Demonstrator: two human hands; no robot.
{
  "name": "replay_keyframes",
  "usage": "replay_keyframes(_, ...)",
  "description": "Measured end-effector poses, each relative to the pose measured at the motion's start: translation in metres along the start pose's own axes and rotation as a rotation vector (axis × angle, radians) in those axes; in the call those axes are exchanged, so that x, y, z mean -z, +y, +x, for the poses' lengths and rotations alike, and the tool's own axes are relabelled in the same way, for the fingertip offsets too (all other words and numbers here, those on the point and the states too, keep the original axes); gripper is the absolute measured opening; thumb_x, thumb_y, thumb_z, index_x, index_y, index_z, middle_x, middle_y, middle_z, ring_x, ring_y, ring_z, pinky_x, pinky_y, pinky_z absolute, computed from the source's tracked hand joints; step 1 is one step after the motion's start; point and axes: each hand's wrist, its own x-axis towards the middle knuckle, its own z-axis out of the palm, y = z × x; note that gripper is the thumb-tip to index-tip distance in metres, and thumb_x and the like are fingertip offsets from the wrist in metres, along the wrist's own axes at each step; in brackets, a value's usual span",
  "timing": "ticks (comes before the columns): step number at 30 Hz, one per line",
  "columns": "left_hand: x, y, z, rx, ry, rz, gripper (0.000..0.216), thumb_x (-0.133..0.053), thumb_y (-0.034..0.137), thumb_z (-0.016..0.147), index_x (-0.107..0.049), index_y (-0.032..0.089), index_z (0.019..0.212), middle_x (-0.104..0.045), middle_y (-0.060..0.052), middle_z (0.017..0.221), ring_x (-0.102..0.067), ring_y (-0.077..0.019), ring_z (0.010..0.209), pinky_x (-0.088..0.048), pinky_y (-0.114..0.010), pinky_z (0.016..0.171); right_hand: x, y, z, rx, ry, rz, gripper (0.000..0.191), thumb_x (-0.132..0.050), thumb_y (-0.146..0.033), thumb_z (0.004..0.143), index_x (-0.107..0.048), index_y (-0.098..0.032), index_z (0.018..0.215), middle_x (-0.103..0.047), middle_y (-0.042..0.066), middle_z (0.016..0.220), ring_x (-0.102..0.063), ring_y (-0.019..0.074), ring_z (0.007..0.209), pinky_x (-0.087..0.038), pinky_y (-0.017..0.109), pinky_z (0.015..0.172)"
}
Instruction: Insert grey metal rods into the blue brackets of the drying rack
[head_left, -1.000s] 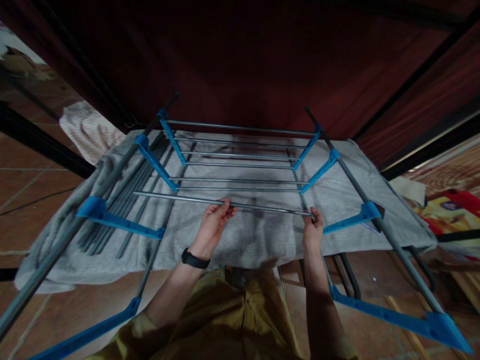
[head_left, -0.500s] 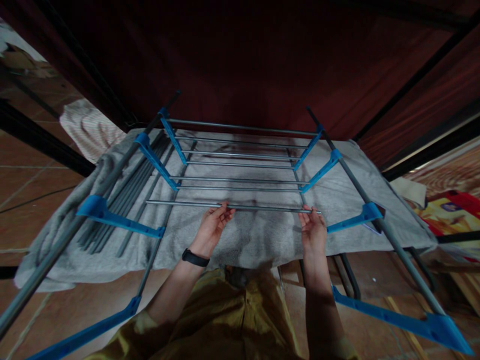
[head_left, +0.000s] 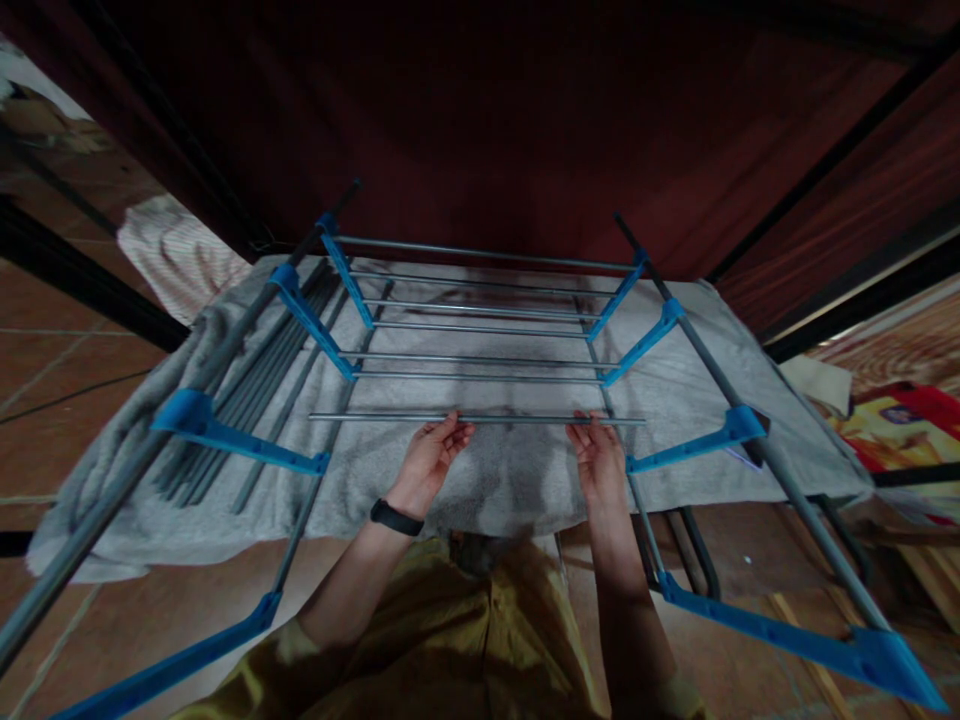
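Note:
A thin grey metal rod (head_left: 517, 419) lies level across the space between the two sides of a rack frame. My left hand (head_left: 435, 450) pinches it near its middle, a dark band on that wrist. Closer to the rod's right end, my right hand (head_left: 597, 455) has its fingers on it, closed in a pinch. Both rod ends stick out free, the left one short of the left blue bracket (head_left: 247, 437), the right one above the right blue bracket (head_left: 694, 446). Further back, several grey crossbars (head_left: 480, 361) span the other blue brackets.
Several loose grey rods (head_left: 251, 395) lie on the grey blanket (head_left: 480, 480) at left. Long grey tubes (head_left: 712, 365) form the rack's sides. A dark red cloth (head_left: 480, 130) hangs behind. At right is a red and yellow package (head_left: 892, 430); tiled floor (head_left: 67, 440) shows at left.
My right hand has slid left along the rod, towards my left hand. The rod has shifted slightly right and now looks more level.

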Motion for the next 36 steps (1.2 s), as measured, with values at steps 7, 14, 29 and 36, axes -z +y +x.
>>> replay_keyframes(7,0.004,-0.007,0.001,0.018,-0.006,0.006,0.009,-0.064,0.011,0.085,-0.068,0.010,0.078,-0.073,-0.011,0.076,-0.071,-0.0148,0.070,-0.055,-0.021,0.061,-0.011,0.014,-0.008,-0.068,-0.042,-0.002,0.020,-0.077,-0.026,0.073,-0.066,-0.023,0.090,-0.073,0.001,0.092,-0.071,0.0158,0.087,-0.058,0.038,0.087)
replay_keyframes(14,0.009,-0.008,-0.002,0.074,-0.051,0.043,0.009,-0.067,0.012,0.083,-0.068,0.010,0.075,-0.074,-0.014,0.081,-0.071,-0.0151,0.070,-0.057,-0.022,0.063,-0.009,0.022,-0.003,-0.049,-0.009,0.015,0.016,-0.076,-0.025,0.072,-0.062,-0.024,0.080,-0.071,-0.002,0.088,-0.070,0.0140,0.083,-0.059,0.037,0.087)
replay_keyframes(29,0.009,-0.003,-0.034,-0.518,-0.205,0.682,0.012,-0.072,0.032,0.079,-0.075,0.022,0.084,-0.070,-0.005,0.076,-0.064,-0.0186,0.072,-0.048,-0.027,0.068,0.003,0.016,0.011,0.029,0.010,-0.123,0.016,-0.072,-0.036,0.080,-0.058,-0.028,0.079,-0.063,-0.006,0.069,-0.066,0.0138,0.070,-0.061,0.036,0.081)
replay_keyframes(36,0.026,0.010,-0.020,-0.983,-0.247,1.410,0.033,-0.056,0.029,0.090,-0.065,0.026,0.122,-0.066,-0.009,0.122,-0.055,-0.0281,0.113,-0.036,-0.044,0.101,0.002,0.009,0.011,0.029,0.006,-0.108,0.016,-0.071,-0.037,0.082,-0.059,-0.026,0.080,-0.063,-0.006,0.068,-0.065,0.0130,0.068,-0.061,0.039,0.084)
